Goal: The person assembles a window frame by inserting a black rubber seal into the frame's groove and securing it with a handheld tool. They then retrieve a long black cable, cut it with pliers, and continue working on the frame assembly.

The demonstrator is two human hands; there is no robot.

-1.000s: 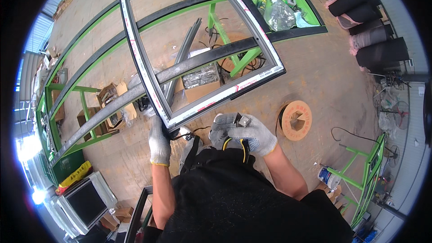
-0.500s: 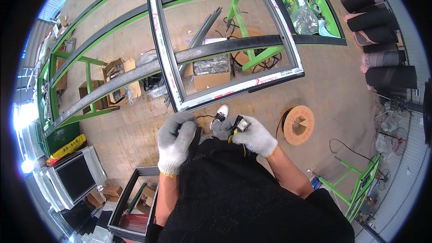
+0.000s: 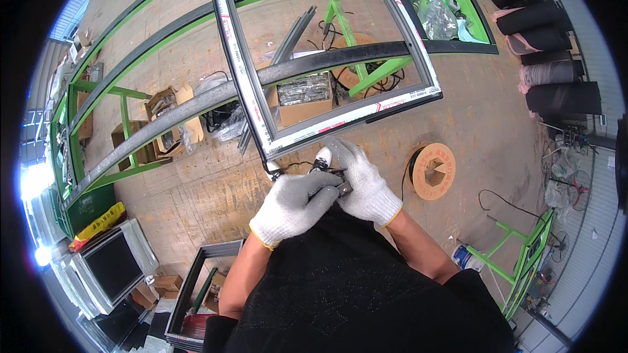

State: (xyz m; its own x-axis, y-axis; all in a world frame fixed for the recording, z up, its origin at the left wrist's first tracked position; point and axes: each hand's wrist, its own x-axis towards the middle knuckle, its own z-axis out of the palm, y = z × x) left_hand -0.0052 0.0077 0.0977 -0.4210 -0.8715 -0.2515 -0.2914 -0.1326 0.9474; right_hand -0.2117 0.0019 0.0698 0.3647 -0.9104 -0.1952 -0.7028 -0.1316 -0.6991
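Observation:
My hands, in grey-and-white knit gloves, meet in front of my black top. My left hand (image 3: 296, 204) is closed, thumb and fingers pinched beside my right hand; a thin black strip (image 3: 264, 157) hangs from the frame corner toward it, though its end is hidden. My right hand (image 3: 364, 186) curls around a small dark metal piece (image 3: 344, 188), its kind mostly covered by the gloves; one finger points up and outward. Just beyond lies a window-type frame (image 3: 350, 119) with white printed film, resting on a green stand with black-padded rails (image 3: 176, 110).
A green tray (image 3: 481, 16) with bags and bottles adjoins the stand. An orange cable spool (image 3: 445, 186) stands on the floor to the right. Dark rolls (image 3: 562, 98) line the right wall. Boxes (image 3: 304, 114) of metal parts sit beneath the stand. More frames (image 3: 171, 327) stand lower left.
My left hand has moved right and come against my right hand. The right hand has turned, one finger now stretched away from me, and the metal piece is more covered.

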